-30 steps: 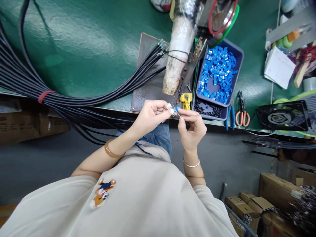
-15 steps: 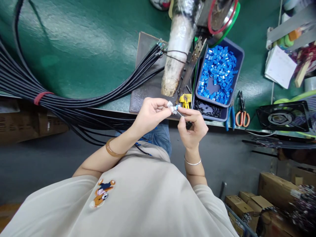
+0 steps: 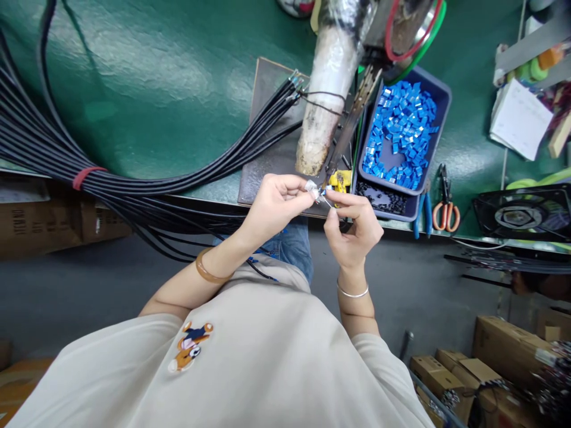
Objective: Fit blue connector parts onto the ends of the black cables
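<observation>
My left hand (image 3: 273, 205) and my right hand (image 3: 352, 226) meet in front of the bench edge, both pinched closed. Between their fingertips sits a small blue connector piece (image 3: 322, 191) with thin wire ends. The left thumb and forefinger, wrapped in white tape, grip it from the left. Fingers of the right hand pinch the fine wires from the right. A thin dark cable runs from the hands down across my lap. Just beyond the hands stands a yellow fixture (image 3: 339, 180) on a dark mat (image 3: 267, 160).
A thick bundle of black cables (image 3: 134, 178) sweeps across the green bench (image 3: 156, 77) from the left. A blue tray (image 3: 441, 98) holds several blue parts. Blue-handled pliers (image 3: 422, 208), orange-handled cutters (image 3: 445, 205) and a fan (image 3: 521, 214) lie to the right. Cardboard boxes (image 3: 504, 351) sit on the floor.
Both hands stay pinched on the small blue piece, shifting only slightly at the fingertips. The view has drifted a little, so everything sits slightly further right.
</observation>
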The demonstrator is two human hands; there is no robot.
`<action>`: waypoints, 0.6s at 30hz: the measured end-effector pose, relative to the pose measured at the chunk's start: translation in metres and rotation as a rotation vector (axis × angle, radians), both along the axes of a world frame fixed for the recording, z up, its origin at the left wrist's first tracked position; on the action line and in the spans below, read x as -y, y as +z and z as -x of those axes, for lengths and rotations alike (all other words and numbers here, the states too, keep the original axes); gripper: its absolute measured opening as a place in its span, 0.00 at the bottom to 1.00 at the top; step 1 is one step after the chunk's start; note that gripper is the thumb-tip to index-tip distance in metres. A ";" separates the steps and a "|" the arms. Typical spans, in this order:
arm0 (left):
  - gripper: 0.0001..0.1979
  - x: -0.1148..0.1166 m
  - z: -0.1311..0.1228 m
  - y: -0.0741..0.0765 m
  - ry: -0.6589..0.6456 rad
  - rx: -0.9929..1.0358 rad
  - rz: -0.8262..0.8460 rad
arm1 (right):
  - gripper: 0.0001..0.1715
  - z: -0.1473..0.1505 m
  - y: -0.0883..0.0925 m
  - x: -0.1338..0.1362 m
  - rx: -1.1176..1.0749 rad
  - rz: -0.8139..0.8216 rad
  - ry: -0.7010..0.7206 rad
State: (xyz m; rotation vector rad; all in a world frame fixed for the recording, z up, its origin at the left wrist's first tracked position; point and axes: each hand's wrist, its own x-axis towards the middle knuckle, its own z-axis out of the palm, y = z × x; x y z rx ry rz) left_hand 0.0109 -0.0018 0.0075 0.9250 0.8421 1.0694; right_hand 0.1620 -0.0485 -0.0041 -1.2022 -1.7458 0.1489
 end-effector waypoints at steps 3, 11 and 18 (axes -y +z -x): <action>0.10 0.000 0.000 0.001 0.003 0.003 -0.003 | 0.09 0.000 0.002 0.000 0.053 -0.014 -0.024; 0.07 -0.002 0.002 -0.002 -0.048 -0.016 0.013 | 0.10 0.000 0.000 0.001 0.034 -0.005 0.006; 0.07 -0.001 0.001 -0.004 -0.064 0.003 -0.015 | 0.10 0.000 0.000 -0.001 0.001 -0.031 0.013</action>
